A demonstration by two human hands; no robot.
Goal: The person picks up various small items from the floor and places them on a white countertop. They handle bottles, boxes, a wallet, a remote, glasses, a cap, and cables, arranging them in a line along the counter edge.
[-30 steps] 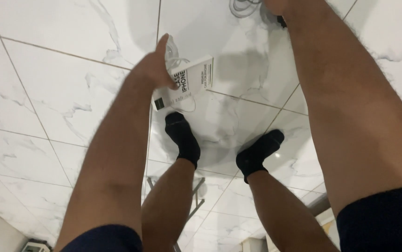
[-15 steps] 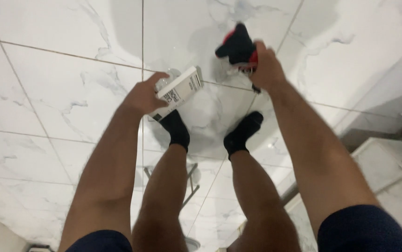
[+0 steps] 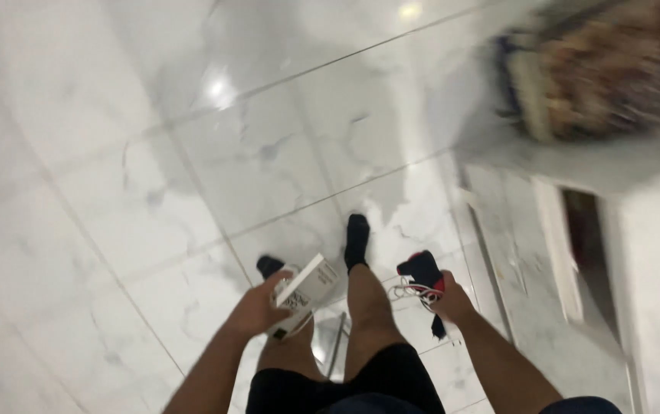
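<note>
My left hand (image 3: 257, 308) grips a flat white box with dark print (image 3: 306, 293), along with a white cable looped against it. My right hand (image 3: 452, 302) holds a black and red object (image 3: 423, 273) with a thin white cord (image 3: 406, 290) tangled beneath it. Both hands hang low in front of my thighs. My legs in black shorts and black socks (image 3: 357, 241) stand on the white marble-look floor tiles (image 3: 192, 153) below.
At the upper right stands a white cabinet or counter (image 3: 651, 253) with a blurred brown and dark bundle (image 3: 598, 69) on top. A thin metal frame (image 3: 337, 345) shows between my legs. Glossy tiles stretch off to the left and ahead.
I have straightened up, so the floor is farther away. Both hands came down toward my thighs with their objects. The view swung right, bringing the white cabinet in.
</note>
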